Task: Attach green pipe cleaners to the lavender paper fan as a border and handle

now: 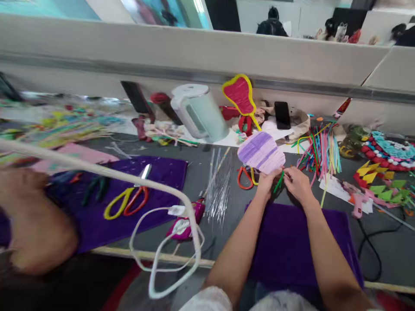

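Above a purple cloth, both of my hands are close together at a striped purple and pink piece. The fingers of my left hand are pressed together at its lower edge. My right hand pinches at a short green strip, which hangs between the two hands. Which hand bears the strip's weight is hard to tell. Red and yellow scissor handles lie just left of my left hand.
A pale cable loops across the left foreground. Another person's arm is at far left, beside scissors on purple cloth. A kettle, coloured strips and a pink glue gun stand or lie around.
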### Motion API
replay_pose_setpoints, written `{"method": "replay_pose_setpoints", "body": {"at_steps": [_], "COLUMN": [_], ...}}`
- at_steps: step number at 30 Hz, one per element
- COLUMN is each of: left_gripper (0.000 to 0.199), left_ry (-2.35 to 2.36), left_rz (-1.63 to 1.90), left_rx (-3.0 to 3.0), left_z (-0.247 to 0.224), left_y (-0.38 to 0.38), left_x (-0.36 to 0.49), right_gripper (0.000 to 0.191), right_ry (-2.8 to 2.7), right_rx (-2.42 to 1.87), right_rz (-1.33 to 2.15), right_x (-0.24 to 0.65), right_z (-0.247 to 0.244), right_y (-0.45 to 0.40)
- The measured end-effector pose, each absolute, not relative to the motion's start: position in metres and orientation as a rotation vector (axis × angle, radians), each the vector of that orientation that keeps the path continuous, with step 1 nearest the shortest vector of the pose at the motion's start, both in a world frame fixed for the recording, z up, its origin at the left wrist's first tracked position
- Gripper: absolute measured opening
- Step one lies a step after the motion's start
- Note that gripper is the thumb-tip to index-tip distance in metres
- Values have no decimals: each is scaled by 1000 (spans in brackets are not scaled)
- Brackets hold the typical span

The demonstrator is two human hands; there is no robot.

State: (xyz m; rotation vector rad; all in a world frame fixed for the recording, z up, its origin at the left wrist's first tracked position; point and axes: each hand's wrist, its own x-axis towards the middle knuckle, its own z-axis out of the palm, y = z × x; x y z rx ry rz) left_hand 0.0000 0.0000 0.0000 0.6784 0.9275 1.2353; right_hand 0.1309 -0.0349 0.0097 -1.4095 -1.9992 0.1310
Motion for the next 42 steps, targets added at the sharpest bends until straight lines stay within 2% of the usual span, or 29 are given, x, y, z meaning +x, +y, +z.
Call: {"method": "replay_pose_setpoints", "body": {"at_steps": [13,25,36,42], "left_gripper": [34,37,33,34], "left_ry": [888,846,848,883], "left_rz": [1248,1265,1312,1223], "left_rx": [655,601,598,673], "left_z": [-9,-6,-5,-3], "left_y": [4,2,1,-1], "left_x": [-2,3,4,2], "right_gripper": [29,18,16,11], "right_ry": [-1994,-2040,-2071,-1948], "right_rx": [-1303,-1316,-1261,-1224], "right_rz": [129,41,-2,-77], "right_x": [132,129,127,126], "right_z": [11,13,17,14], "right_y": [-37,-38,-39,-39]}}
